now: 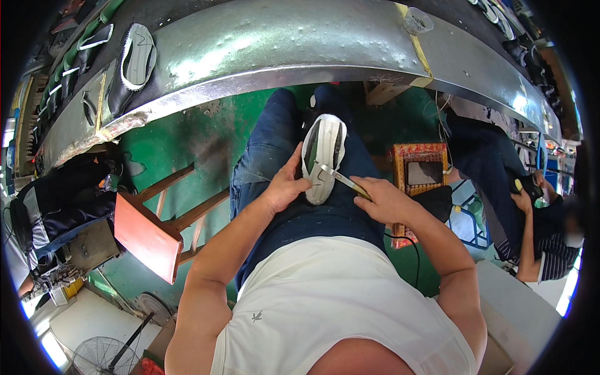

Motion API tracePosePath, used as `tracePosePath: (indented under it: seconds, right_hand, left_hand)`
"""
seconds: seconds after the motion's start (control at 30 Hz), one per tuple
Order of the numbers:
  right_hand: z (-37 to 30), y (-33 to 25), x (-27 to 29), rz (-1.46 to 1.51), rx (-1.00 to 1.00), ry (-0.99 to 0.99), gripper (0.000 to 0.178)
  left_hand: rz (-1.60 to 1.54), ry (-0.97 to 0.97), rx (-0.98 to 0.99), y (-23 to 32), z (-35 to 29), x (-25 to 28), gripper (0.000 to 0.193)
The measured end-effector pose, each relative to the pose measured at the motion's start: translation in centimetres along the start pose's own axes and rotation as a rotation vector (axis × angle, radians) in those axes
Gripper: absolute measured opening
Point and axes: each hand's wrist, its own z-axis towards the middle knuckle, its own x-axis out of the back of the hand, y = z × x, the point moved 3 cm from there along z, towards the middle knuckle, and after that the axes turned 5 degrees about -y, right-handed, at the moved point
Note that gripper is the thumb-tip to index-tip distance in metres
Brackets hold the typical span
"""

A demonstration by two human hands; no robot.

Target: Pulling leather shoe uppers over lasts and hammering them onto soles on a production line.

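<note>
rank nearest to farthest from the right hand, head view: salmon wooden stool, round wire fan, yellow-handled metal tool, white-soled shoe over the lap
1. Yellow-handled metal tool: in the right hand
2. White-soled shoe: just left
3. Salmon wooden stool: farther left
4. Round wire fan: far lower left

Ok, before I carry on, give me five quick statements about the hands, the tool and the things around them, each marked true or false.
1. The left hand grips an oval, white-rimmed shoe sole. True.
2. A slim silver metal tool with a yellow handle lies on the grey metal bench. False: the right hand holds it.
3. A red-topped wooden stool is to the person's right. False: it is to the left.
4. A black shoe with a white sole rests on the bench. True.
5. A small clear cup is right of that shoe. True.
</note>
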Motion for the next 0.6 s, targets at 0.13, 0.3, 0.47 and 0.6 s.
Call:
tracePosePath:
  seconds: [0.13,0.3,0.47,0.6]
  right_hand:
    - [0.4,0.5,0.3,-0.147,0.080,0.024,0.054]
    - [0.7,-1.3,2.6,-0.528,0.061,-0.053,0.052]
    - [1.8,-1.3,1.4,-0.297,0.110,-0.206,0.043]
    - [1.2,0.2,1.6,-0.178,0.174,0.033,0.045]
  left_hand:
    - [0.294,0.093,-0.038,-2.3,0.5,-0.3,0.108]
    - [0.254,0.098,-0.086,-2.1,1.1,-1.4,0.115]
    - [0.240,0.085,-0.044,-3.1,0.7,-1.4,0.117]
    - [0.463,0.152,0.009,-2.9,0.5,-1.1,0.113]
